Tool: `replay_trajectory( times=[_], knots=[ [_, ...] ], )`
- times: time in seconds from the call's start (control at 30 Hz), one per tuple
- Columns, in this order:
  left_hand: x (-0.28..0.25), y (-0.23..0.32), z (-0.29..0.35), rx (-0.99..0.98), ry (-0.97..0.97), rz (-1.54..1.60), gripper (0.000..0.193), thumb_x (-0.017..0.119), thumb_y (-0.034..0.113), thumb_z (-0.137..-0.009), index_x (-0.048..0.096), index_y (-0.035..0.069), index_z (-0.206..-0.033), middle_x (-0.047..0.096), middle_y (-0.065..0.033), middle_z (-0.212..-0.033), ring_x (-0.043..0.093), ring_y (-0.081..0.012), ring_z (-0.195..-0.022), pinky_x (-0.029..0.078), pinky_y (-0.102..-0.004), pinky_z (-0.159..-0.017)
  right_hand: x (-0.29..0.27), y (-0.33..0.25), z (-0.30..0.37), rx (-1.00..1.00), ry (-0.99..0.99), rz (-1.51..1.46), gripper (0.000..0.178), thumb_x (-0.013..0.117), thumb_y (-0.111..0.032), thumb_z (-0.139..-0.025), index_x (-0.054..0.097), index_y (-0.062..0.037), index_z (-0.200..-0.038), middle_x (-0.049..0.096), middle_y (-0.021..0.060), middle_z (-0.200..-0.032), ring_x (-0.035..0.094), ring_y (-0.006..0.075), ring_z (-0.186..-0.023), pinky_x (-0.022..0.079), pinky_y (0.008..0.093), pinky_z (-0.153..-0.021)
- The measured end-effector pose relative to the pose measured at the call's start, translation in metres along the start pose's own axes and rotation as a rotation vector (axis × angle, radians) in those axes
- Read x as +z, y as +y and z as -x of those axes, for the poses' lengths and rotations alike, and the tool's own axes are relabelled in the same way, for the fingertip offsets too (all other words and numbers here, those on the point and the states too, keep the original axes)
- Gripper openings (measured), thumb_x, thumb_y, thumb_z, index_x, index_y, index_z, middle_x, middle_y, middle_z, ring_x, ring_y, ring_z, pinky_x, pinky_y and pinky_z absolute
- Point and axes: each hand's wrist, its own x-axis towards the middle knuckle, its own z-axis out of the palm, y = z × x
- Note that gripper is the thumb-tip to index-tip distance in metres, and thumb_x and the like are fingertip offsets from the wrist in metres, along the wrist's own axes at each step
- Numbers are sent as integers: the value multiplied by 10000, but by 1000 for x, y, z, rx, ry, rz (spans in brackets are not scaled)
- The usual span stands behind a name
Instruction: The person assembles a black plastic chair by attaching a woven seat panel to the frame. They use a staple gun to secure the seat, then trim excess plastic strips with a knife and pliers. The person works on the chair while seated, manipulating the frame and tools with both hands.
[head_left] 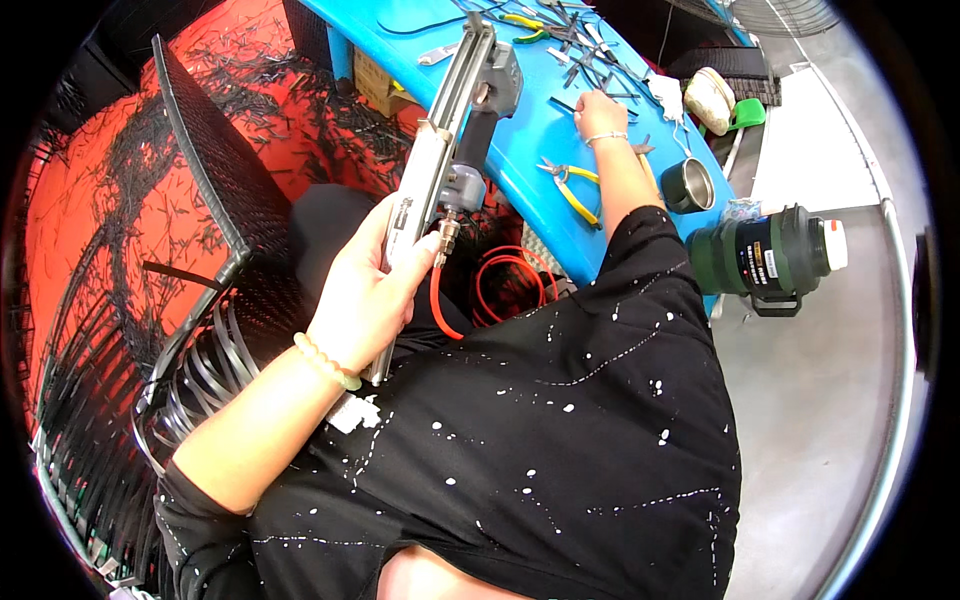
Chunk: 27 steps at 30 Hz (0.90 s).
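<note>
My left hand [372,275] is closed round the lower body of a silver pneumatic staple gun [422,165]. The tool stands tilted, its grey head pointing away over the blue table's near-left edge. An orange-red air hose [438,300] joins it at a brass fitting. My right arm reaches across the blue table [530,140], and the right hand [601,116] is curled at a heap of short black strips [595,60]. Its fingers are closed; what they hold, if anything, is hidden. Yellow-handled cutters [575,190] lie just nearer than that hand.
A steel cup [688,187] and a large green flask [765,255] are to my right. Pliers with yellow-green handles [528,27] lie on the far table. A black woven panel [215,150] stands at left, over red flooring [225,60] strewn with black scraps.
</note>
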Motion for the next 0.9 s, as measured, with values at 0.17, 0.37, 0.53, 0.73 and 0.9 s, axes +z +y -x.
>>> replay_trajectory(
  times=[0.17, 0.37, 0.53, 0.73, 0.9],
  knots=[
    [1, -9, 3, 173, -13, -81, 448, 644, 126, -975, 500, 17, -1384, 665, -44, -933, 603, -93, -744, 502, -253, -673, -41, 29, 20, 25, 367, -559, 124, 719, -248, -837, 731, -147, -907, 747, 54, -998, 705, 272, -954, 521, 402, -819],
    [4, -23, 10, 438, 68, -152, 473, 646, 116, -973, 468, 0, -1395, 681, -128, -999, 652, -155, -879, 524, -303, -810, -206, -9, 51, -511, 841, -768, 224, 801, -97, -784, 742, -104, -1000, 735, 80, -1024, 682, 259, -1009, 510, 352, -894],
    [2, -8, 31, 584, 94, -208, 540, 658, 130, -970, 424, 21, -1444, 688, -157, -1040, 682, -178, -884, 532, -314, -799, -333, -54, 105, -951, 956, -494, 194, 762, 36, -797, 717, -47, -966, 739, 70, -1083, 673, 244, -1100, 487, 350, -976],
    [-5, -12, 31, 797, 172, -272, 572, 677, 120, -952, 417, 38, -1455, 699, -197, -1052, 730, -276, -941, 544, -330, -813, -389, -60, 126, -1029, 1160, -326, 253, 729, 81, -742, 665, -16, -967, 716, 130, -954, 651, 377, -1057, 481, 483, -969],
    [-12, -9, 45, 737, 130, -187, 579, 680, 109, -949, 415, 43, -1460, 699, -188, -1019, 726, -241, -910, 535, -310, -795, -416, -93, 145, -1103, 1118, -163, 198, 746, 24, -732, 681, -30, -910, 723, 109, -884, 680, 361, -959, 501, 466, -914]
  ],
)
